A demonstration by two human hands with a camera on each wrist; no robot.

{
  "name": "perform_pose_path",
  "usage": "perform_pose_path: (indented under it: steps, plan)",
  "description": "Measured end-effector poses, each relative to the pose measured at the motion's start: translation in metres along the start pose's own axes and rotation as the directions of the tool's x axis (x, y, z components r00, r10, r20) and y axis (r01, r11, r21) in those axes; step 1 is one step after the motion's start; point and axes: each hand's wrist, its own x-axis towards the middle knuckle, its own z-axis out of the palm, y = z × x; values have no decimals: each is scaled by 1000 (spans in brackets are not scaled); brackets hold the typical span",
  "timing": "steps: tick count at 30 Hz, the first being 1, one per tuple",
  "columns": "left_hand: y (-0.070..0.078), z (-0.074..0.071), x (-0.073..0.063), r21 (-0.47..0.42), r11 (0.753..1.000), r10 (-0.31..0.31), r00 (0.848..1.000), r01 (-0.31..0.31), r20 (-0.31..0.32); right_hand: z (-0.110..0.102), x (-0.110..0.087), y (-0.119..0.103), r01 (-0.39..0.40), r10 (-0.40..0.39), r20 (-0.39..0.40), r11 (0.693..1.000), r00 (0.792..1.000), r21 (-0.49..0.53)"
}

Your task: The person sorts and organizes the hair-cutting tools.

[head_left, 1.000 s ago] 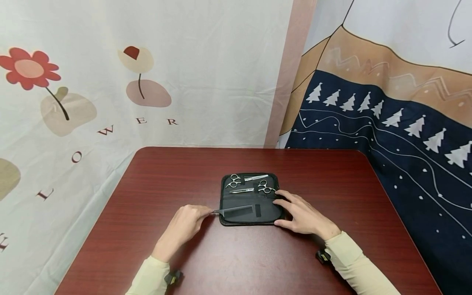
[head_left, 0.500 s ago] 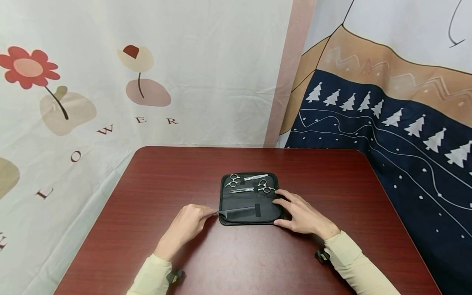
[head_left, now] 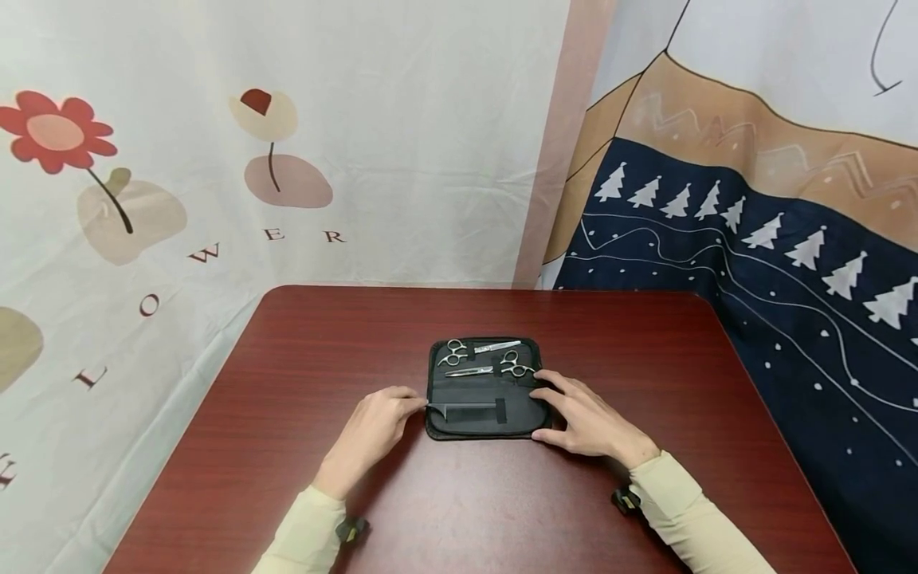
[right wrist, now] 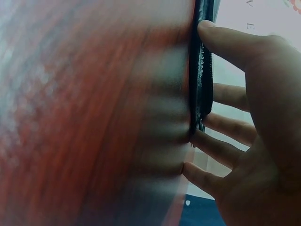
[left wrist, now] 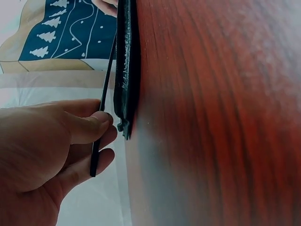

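A black zip case lies unfolded on the table, with two pairs of silver scissors, one upper pair and one lower pair, held by small straps. Across its near half lies a dark comb, its far end at a black strap. My left hand pinches the comb's handle between thumb and fingers just off the case's left edge; the left wrist view shows the handle jutting past the fingers. My right hand rests spread along the case's right edge, thumb at the near corner.
The reddish-brown table has rounded far corners. Behind it hang a pale curtain with flower prints and a dark blue cloth with white trees. Each wrist bears a small black device.
My left hand has moved slightly right, carrying the comb a little further toward the strap. The comb has turned and shows a narrower face. My right hand has stayed in place.
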Motion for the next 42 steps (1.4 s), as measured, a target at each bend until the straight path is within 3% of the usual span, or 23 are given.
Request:
perform_pose_path:
  steps: [11,19,32,35,40,42]
  plan:
    - [0,9,0,-7,1000,21,999,-21,-35,0,-2,-1,-19,18,9,1000,1000,8]
    - [5,13,7,-32,999,9,1000,-9,20,2,-1,0,-22,21,17,1000,1000,16]
    - [14,21,21,-45,997,60,998,-58,34,1,0,1,-23,23,15,1000,1000,13]
    - [17,25,24,-56,994,93,996,-92,6,1,0,1,-24,24,14,1000,1000,13]
    - [10,46,28,-119,977,171,982,-179,-75,1,1,1,-24,24,13,1000,1000,16]
    - [2,63,27,-146,968,190,977,-202,-92,1,1,1,-23,23,12,1000,1000,15]
